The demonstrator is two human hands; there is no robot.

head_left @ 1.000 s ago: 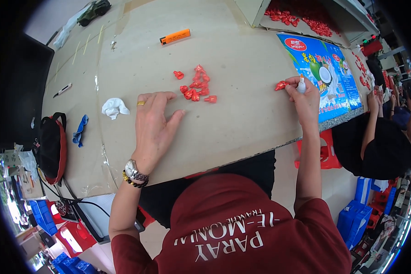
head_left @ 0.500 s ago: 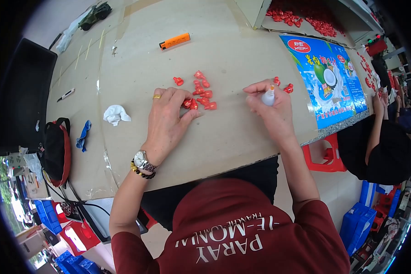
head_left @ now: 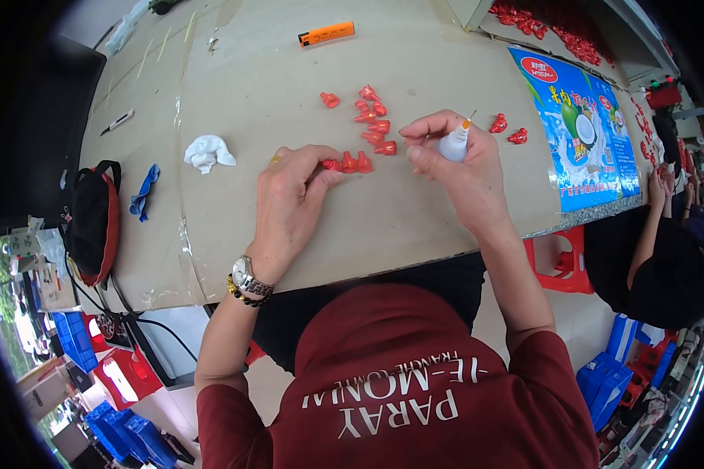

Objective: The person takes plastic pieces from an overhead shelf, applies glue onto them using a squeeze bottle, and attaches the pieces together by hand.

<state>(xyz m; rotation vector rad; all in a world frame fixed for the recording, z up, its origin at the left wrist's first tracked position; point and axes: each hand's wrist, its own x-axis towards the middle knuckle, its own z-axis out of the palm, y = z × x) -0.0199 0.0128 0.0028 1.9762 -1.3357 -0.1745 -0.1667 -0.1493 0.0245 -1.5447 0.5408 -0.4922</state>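
My left hand (head_left: pixel 291 195), wearing a ring, has its thumb and index finger closed at the end of a short row of small red plastic pieces (head_left: pixel 350 162). The piece at its fingertips is partly hidden. In my right hand (head_left: pixel 468 173) is a white squeeze bottle (head_left: pixel 453 145) with an orange collar and a thin needle tip pointing up and away. More red pieces (head_left: pixel 372 117) lie in a loose column just beyond the row. One red piece (head_left: pixel 330 100) sits apart to their left, and two red pieces (head_left: pixel 498 123) lie right of my right hand.
An orange cylinder (head_left: pixel 326 34) lies at the back. On the left are a crumpled white tissue (head_left: pixel 209 153), a blue scrap (head_left: pixel 144 192), a pen (head_left: pixel 117 122) and a black-red bag (head_left: pixel 100 223). A blue printed sheet (head_left: pixel 579 133) covers the right; another person (head_left: pixel 653 258) works beyond it.
The view has shifted, so the table items sit differently in it. The pieces by my left fingers now show as a row. My right hand has come closer to them with the bottle.
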